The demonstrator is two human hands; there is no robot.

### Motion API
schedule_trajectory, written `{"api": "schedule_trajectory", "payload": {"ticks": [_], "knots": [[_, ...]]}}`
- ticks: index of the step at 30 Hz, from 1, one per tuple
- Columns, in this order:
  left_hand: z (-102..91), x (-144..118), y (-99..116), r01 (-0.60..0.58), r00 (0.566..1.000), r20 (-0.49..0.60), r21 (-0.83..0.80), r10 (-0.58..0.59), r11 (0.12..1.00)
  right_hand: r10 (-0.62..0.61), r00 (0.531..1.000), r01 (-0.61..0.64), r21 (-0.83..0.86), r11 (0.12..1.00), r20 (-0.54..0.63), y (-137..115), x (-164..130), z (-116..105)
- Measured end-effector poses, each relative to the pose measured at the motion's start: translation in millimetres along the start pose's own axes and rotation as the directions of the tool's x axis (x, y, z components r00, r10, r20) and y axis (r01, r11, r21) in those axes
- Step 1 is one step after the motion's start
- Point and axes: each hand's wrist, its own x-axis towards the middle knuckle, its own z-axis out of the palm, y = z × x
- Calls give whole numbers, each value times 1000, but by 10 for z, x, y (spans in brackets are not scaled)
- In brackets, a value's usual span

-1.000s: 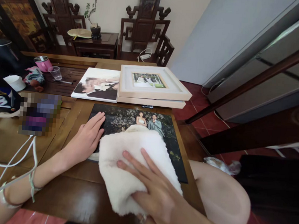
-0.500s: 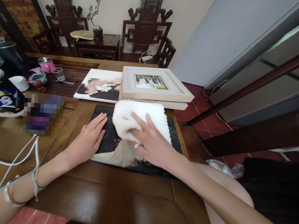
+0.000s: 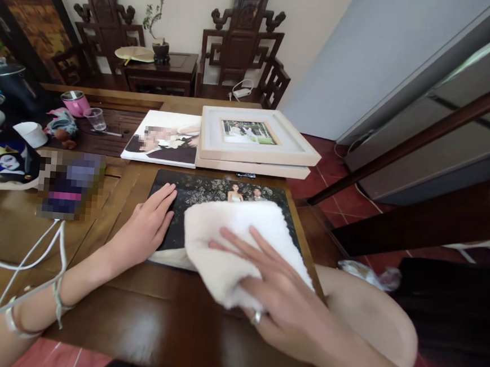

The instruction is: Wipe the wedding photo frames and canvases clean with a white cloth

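Observation:
A dark photo panel [image 3: 204, 189] with two people in formal clothes lies flat on the wooden table. My left hand [image 3: 148, 221] rests flat on its left edge, fingers stretched out together. Under my right hand [image 3: 279, 293] is a fluffy white cloth [image 3: 220, 227], gripped at its near edge with the fingers spread over it. The cloth covers the middle and right front of the panel, so much of the picture is hidden. A ring shows on one finger of the right hand.
Behind the panel are a white-edged photo print [image 3: 163, 143] and stacked pale wooden frames [image 3: 255, 156]. On the left stand a dark bag [image 3: 7, 159], a blurred-out phone [image 3: 71, 184] with white cables [image 3: 59, 248], a pink mug [image 3: 76, 104] and a clear cup [image 3: 96, 119]. A stool [image 3: 370, 312] sits at the right.
My right hand has drawn the cloth toward me and to the right, uncovering the two figures at the panel's far side. My left hand stays on the left edge.

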Motion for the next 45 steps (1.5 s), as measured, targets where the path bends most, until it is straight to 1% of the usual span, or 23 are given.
{"api": "schedule_trajectory", "payload": {"ticks": [4, 6, 8, 9, 11, 13, 15, 16, 17, 19, 22, 24, 25, 26, 27, 29, 31, 33, 35, 38, 41, 43, 45], "knots": [[-15, 3, 20, 14, 1000, -2, -35, -14, 999, 121, 990, -128, -94, 987, -79, 312, 189, 4], [-31, 16, 32, 24, 999, -27, -108, -27, 994, 187, 978, -197, -111, 974, -91, 371, 329, 22], [-56, 37, 43, 44, 992, -107, -243, -72, 969, 215, 976, -218, -106, 970, -44, 349, 490, 44], [-70, 48, 47, 56, 981, -158, -320, -112, 946, 198, 980, -197, -96, 976, 3, 315, 568, 55], [-95, 67, 45, 83, 948, -238, -462, -214, 883, 100, 987, -93, -60, 994, 123, 224, 693, 79], [-112, 79, 34, 115, 921, -249, -562, -300, 819, -43, 975, 42, 7, 999, 218, 134, 746, 101], [-118, 85, 22, 135, 914, -226, -613, -337, 778, -175, 953, 154, 100, 983, 246, 72, 713, 108], [-117, 86, 20, 138, 916, -219, -616, -337, 776, -224, 944, 191, 150, 970, 243, 53, 666, 100], [-115, 86, 20, 135, 920, -218, -603, -326, 786, -257, 938, 213, 197, 957, 232, 42, 604, 82], [-104, 84, 31, 117, 931, -233, -536, -280, 836, -273, 938, 214, 263, 941, 214, 45, 446, 21], [-72, 78, 49, 74, 956, -240, -364, -170, 929, -174, 969, 121, 279, 953, 173, 120, 192, -92], [-42, 71, 50, 42, 975, -200, -253, -94, 967, -48, 995, 24, 256, 966, 91, 216, 68, -138], [-25, 68, 45, 23, 983, -174, -213, -61, 977, 38, 998, -47, 245, 968, 40, 271, 37, -148], [-9, 64, 37, 5, 988, -148, -183, -33, 983, 136, 991, -130, 243, 961, -8, 328, 34, -149], [6, 60, 28, -11, 992, -129, -162, -10, 987, 238, 970, -218, 258, 941, -48, 382, 63, -145], [32, 52, 6, -28, 994, -105, -136, 14, 990, 425, 901, -370, 351, 860, -93, 469, 223, -127], [47, 46, -13, -31, 996, -92, -122, 19, 992, 522, 847, -417, 481, 771, -101, 516, 497, -100], [49, 42, -24, -33, 996, -84, -117, 23, 993, 510, 854, -388, 527, 756, -104, 525, 824, -60], [40, 42, -25, -37, 996, -84, -121, 27, 992, 475, 875, -352, 553, 755, -93, 507, 1130, -6], [18, 46, -10, -32, 997, -77, -119, 23, 992, 407, 909, -289, 569, 770, -89, 458, 1407, 73], [5, 49, 3, -24, 998, -66, -102, 17, 994, 385, 919, -280, 546, 790, -85, 424, 1369, 91], [8, 47, 3, -22, 998, -65, -91, 16, 996, 412, 908, -318, 511, 799, -78, 429, 1182, 52], [15, 41, 0, -17, 998, -60, -81, 12, 997, 452, 888, -366, 467, 805, -83, 472, 917, -24]]}}
